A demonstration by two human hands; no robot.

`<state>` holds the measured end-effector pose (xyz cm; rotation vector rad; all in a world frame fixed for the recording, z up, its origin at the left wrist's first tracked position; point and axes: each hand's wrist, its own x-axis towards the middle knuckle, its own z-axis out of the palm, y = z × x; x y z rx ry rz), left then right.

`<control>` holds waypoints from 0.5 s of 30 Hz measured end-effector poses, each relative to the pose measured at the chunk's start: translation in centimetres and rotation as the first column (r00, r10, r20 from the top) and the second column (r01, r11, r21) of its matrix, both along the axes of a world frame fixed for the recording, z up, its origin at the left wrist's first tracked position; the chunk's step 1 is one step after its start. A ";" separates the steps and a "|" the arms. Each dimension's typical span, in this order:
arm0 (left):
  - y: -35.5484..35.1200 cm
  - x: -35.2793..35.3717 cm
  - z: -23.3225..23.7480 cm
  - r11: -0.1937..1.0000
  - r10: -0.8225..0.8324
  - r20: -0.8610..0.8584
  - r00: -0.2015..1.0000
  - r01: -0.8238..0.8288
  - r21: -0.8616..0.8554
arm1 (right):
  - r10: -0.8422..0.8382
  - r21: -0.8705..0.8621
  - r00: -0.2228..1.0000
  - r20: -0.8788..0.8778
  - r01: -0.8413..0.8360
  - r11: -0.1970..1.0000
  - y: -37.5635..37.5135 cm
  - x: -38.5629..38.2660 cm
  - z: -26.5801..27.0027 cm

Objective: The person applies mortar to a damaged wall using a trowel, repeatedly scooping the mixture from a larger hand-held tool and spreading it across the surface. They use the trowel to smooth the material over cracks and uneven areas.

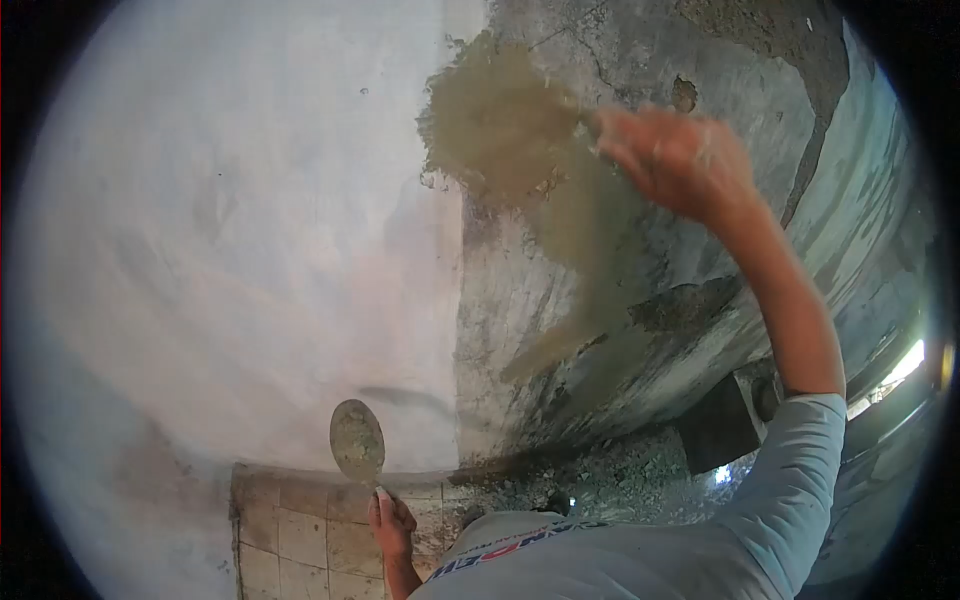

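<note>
My left hand [393, 524] is closed round the handle of an oval trowel [357, 440], held low by the wall with grey-green mortar on its blade. Higher up, my right hand [680, 162] grips a trowel [590, 124] against the wall; motion blurs it, and its blade can hardly be told from the mortar. A thick patch of wet mortar [495, 125] spreads left of that hand and overlaps the edge of the white wall surface. A thinner smear of mortar [590, 250] runs down below it.
Smooth white wall [250, 200] fills the left side; rough grey wall [510, 300] with broken plaster [685, 305] lies to the right. Below are floor tiles [300, 530] and rubble [620, 475]. A dark square board or opening [718, 425] sits at lower right.
</note>
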<state>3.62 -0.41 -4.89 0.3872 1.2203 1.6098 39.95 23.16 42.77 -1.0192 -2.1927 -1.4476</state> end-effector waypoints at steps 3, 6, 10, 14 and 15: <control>0.3 0.3 -1.0 0.999 -0.033 0.045 0.998 0.032 0.027 | -0.047 0.074 0.990 -0.129 0.057 0.996 -1.3 -0.7 4.4; 0.0 0.6 -0.2 0.998 -0.064 -0.005 0.998 0.064 0.008 | 0.040 0.135 0.982 -0.185 -0.014 0.991 -1.4 0.5 7.0; -0.3 0.6 -0.7 0.998 -0.062 -0.019 0.998 0.062 0.012 | 0.247 -0.015 0.961 -0.128 -0.251 0.968 -0.3 2.6 4.0; -1.0 0.1 -0.6 0.997 -0.064 -0.026 0.998 0.062 -0.047 | 0.022 -0.285 0.986 0.166 0.027 0.958 -2.6 0.1 -2.8; -1.1 0.0 -0.3 0.997 -0.065 -0.026 0.998 0.064 -0.053 | 0.056 -0.274 0.978 0.199 0.000 0.962 -2.5 -0.3 -3.4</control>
